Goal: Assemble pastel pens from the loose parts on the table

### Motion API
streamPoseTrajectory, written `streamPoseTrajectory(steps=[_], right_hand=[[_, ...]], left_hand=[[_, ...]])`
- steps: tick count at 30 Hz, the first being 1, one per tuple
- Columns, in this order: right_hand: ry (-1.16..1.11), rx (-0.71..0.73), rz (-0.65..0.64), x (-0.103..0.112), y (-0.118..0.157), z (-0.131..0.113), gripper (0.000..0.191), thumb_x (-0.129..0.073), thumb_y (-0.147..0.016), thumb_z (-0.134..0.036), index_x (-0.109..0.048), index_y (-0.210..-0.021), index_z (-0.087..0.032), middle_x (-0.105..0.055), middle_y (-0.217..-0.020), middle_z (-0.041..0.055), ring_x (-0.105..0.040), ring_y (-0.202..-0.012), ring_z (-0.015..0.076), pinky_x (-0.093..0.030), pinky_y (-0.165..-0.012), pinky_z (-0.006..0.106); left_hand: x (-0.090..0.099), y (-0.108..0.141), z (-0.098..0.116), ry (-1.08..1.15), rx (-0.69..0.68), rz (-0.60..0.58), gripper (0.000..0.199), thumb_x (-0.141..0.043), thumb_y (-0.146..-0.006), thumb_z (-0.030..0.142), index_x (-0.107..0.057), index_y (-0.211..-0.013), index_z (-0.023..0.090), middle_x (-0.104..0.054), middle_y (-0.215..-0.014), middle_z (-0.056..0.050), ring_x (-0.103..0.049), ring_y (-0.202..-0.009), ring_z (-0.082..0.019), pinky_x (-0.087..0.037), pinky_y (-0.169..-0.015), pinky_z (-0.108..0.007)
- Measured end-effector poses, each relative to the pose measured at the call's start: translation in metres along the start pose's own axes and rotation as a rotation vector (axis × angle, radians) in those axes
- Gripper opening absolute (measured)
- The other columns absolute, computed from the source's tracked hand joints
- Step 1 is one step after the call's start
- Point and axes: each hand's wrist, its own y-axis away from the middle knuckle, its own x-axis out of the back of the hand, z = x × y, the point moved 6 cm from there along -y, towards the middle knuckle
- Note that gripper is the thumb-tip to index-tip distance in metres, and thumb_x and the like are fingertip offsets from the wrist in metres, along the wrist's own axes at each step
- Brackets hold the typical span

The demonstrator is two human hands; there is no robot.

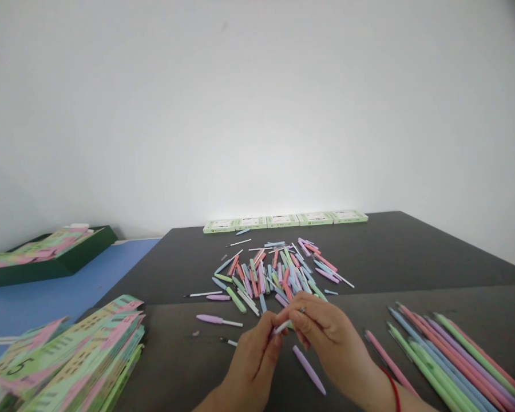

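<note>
My left hand (255,349) pinches a thin whitish pen part (282,327) between thumb and fingers. My right hand (326,332), with a red cord at the wrist, is closed at the other end of this part. A small grey tip (302,309) shows at the right fingers; which piece it belongs to I cannot tell. Under the hands lies a purple pen barrel (309,369). Left of them rests a purple barrel piece with a white refill (218,320). Just beyond my hands spreads a pile of pastel pen parts (266,274), mixed with white refills.
At right lies a row of long pastel pens (450,355). Printed paper packets (77,355) are stacked at front left. A dark green tray (47,269) of similar packets sits on a blue surface (98,280). Several flat green-white boxes (283,221) line the black table's back.
</note>
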Motion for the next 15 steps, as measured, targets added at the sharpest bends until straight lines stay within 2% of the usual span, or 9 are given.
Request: streamPoseTrajectory(steps=[4,8,11,15], right_hand=[[0.008,0.010,-0.012,-0.002,0.000,0.000,0.034,-0.043,-0.094,-0.023,-0.056,-0.064,-0.018,-0.048,-0.064,-0.0031,-0.049,-0.061,0.0103,-0.037,-0.060,0.021],[0.001,0.112,-0.029,0.001,0.002,-0.018,0.027,-0.043,-0.094,-0.020,-0.061,-0.074,-0.018,-0.052,-0.067,-0.0020,-0.051,-0.064,0.0107,-0.039,-0.061,0.021],[0.016,0.202,-0.094,0.002,0.006,-0.038,0.021,-0.045,-0.093,-0.021,-0.065,-0.087,-0.019,-0.059,-0.077,0.0014,-0.054,-0.070,0.0119,-0.041,-0.065,0.021],[0.117,0.285,-0.130,0.001,0.009,-0.055,0.025,-0.041,-0.095,-0.023,-0.065,-0.090,-0.017,-0.062,-0.078,0.0039,-0.055,-0.071,0.0125,-0.043,-0.066,0.020]], left_hand=[[0.004,0.000,0.005,-0.021,-0.054,-0.023,0.014,-0.055,-0.085,0.031,-0.066,-0.090,0.024,-0.057,-0.073,-0.003,-0.046,-0.066,-0.019,-0.039,-0.068,-0.027],[0.010,0.001,0.013,-0.090,-0.149,-0.095,0.015,-0.058,-0.082,0.029,-0.067,-0.093,0.024,-0.060,-0.077,-0.005,-0.050,-0.070,-0.022,-0.040,-0.071,-0.030],[0.014,0.006,0.015,-0.126,-0.223,-0.052,0.014,-0.056,-0.083,0.029,-0.067,-0.089,0.023,-0.059,-0.076,-0.006,-0.050,-0.070,-0.022,-0.041,-0.071,-0.030],[0.013,0.012,0.012,-0.159,-0.281,0.007,0.018,-0.047,-0.089,0.030,-0.063,-0.088,0.022,-0.058,-0.081,-0.007,-0.052,-0.076,-0.022,-0.042,-0.076,-0.030]])
